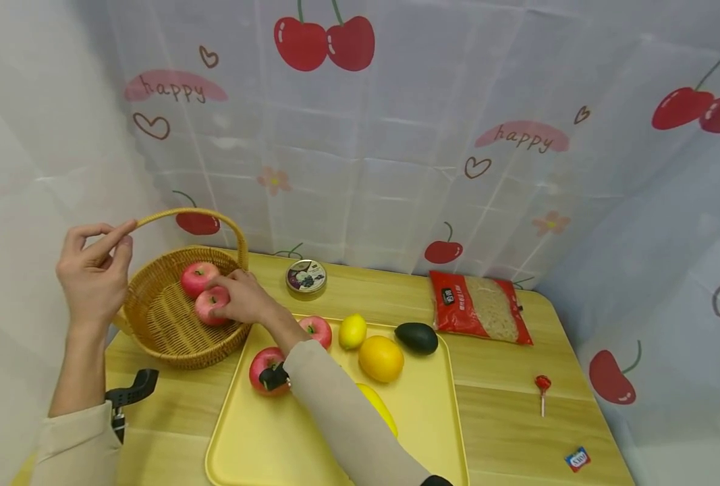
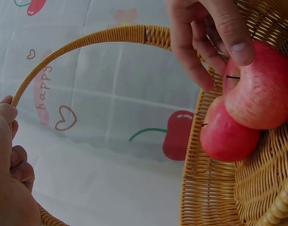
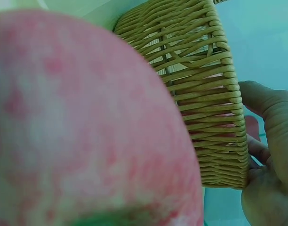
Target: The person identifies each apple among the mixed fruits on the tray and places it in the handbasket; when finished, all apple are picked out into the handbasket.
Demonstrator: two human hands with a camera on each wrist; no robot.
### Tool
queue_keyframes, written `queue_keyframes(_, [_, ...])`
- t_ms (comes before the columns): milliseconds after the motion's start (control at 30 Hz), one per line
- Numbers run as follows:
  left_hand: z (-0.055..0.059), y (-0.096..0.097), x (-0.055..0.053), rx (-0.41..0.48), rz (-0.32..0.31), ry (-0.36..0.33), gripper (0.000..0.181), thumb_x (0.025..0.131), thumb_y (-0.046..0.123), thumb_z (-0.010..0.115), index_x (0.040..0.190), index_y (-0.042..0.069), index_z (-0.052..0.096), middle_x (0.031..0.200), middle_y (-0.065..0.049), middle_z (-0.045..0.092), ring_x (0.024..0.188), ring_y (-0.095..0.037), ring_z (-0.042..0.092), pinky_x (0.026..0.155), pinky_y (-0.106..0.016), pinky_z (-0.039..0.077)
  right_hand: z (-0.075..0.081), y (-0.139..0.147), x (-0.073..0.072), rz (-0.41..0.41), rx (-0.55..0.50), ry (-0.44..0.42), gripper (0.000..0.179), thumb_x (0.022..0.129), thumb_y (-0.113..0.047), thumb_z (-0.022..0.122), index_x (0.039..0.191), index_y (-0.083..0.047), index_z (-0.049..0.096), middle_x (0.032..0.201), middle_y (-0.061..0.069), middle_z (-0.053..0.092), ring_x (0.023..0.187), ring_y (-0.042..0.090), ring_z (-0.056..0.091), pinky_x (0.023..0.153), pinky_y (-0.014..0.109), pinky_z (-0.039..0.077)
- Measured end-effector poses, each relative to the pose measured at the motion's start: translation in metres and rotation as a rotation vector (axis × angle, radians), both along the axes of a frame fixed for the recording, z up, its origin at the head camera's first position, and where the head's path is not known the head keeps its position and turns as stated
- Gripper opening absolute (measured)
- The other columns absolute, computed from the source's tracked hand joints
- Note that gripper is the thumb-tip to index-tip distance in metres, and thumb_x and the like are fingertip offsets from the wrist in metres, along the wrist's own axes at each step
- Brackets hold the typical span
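My left hand (image 1: 95, 277) pinches the handle (image 2: 111, 35) of a wicker basket (image 1: 189, 361) between fingertips and thumb. Two red apples lie inside, by the basket's right wall. Over that rim reaches my right hand (image 1: 242, 297), its thumb and fingers about the nearer apple (image 2: 266, 89). The farther apple (image 1: 197, 278) lies against it. In the left wrist view the right thumb presses on the nearer apple's skin. Another apple (image 3: 87, 108), close to the camera, fills much of the right wrist view, and the basket wall hides part of the right hand (image 3: 271, 141).
A yellow tray (image 1: 262, 439) holds two apples, a lemon (image 1: 352, 331), an orange-yellow fruit (image 1: 381, 359), an avocado (image 1: 417, 337) and a partly covered banana (image 1: 379, 407). A round tin (image 1: 306, 278) stands behind. Rightward lie a red bag (image 1: 481, 307), lollipop (image 1: 542, 383) and small wrapped sweet (image 1: 577, 459).
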State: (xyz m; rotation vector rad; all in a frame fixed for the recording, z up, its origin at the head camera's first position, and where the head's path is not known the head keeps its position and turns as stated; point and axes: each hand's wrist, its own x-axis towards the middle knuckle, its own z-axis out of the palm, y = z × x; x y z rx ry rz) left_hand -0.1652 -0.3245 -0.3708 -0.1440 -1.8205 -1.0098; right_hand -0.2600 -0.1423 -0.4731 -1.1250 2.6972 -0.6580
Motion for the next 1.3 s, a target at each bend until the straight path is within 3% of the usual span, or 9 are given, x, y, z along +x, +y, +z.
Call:
queue_keyframes(300, [-0.003,-0.001,-0.003,0.004,-0.014,0.005,0.020,0.095,-0.003,0.062,0.108,-0.003,0.077,0.106,0.021,0.052,0.061,0.003,0.035,0.059,-0.008,0.028,0.001,0.004,0.002,0.036,-0.044,-0.048,0.046,0.090,-0.043,0.074,0.133,-0.033,0.062,0.114,-0.004,0.049,0.107,0.010,0.038,0.081,0.019,0.037])
queue_keyframes(433, [-0.004,-0.001,-0.003,0.010,-0.012,0.007,0.020,0.095,-0.003,0.061,0.107,-0.003,0.077,0.106,0.021,0.053,0.060,0.003,0.034,0.059,-0.009,0.027,0.003,0.008,0.002,0.082,-0.069,-0.070,0.046,0.090,-0.042,0.074,0.133,-0.029,0.062,0.108,-0.005,0.055,0.102,0.009,0.038,0.079,0.018,0.036])
queue_keyframes(600, [-0.003,-0.002,-0.002,0.020,-0.009,0.012,0.019,0.095,-0.003,0.062,0.107,-0.003,0.077,0.105,0.020,0.053,0.060,0.003,0.034,0.059,-0.009,0.028,0.011,0.014,0.004,0.130,-0.116,-0.108,0.048,0.091,-0.043,0.072,0.135,-0.026,0.062,0.116,-0.006,0.061,0.102,0.007,0.042,0.081,0.016,0.038])
queue_keyframes(833, [0.000,-0.001,0.000,0.019,-0.002,0.016,0.020,0.095,-0.003,0.061,0.107,-0.004,0.077,0.105,0.021,0.052,0.061,0.003,0.034,0.059,-0.009,0.028,0.032,0.030,0.013,0.168,-0.150,-0.133,0.050,0.094,-0.043,0.069,0.139,-0.022,0.059,0.121,0.002,0.057,0.101,0.010,0.045,0.076,0.018,0.039])
queue_keyframes(1067, [0.002,-0.001,0.000,0.016,-0.008,0.021,0.019,0.094,-0.004,0.062,0.106,-0.004,0.077,0.105,0.021,0.052,0.061,0.003,0.034,0.059,-0.009,0.028,0.048,0.043,0.021,0.197,-0.173,-0.116,0.047,0.096,-0.043,0.067,0.138,-0.021,0.061,0.107,0.007,0.056,0.092,0.010,0.043,0.071,0.019,0.038])
queue_keyframes(1300, [0.001,0.001,0.000,0.031,-0.013,0.015,0.019,0.094,-0.003,0.062,0.106,-0.004,0.077,0.104,0.021,0.053,0.064,0.003,0.036,0.060,-0.008,0.029,0.059,0.054,0.033,0.231,-0.131,-0.037,0.045,0.096,-0.046,0.065,0.135,-0.022,0.063,0.110,0.002,0.058,0.095,0.010,0.046,0.074,0.018,0.037])
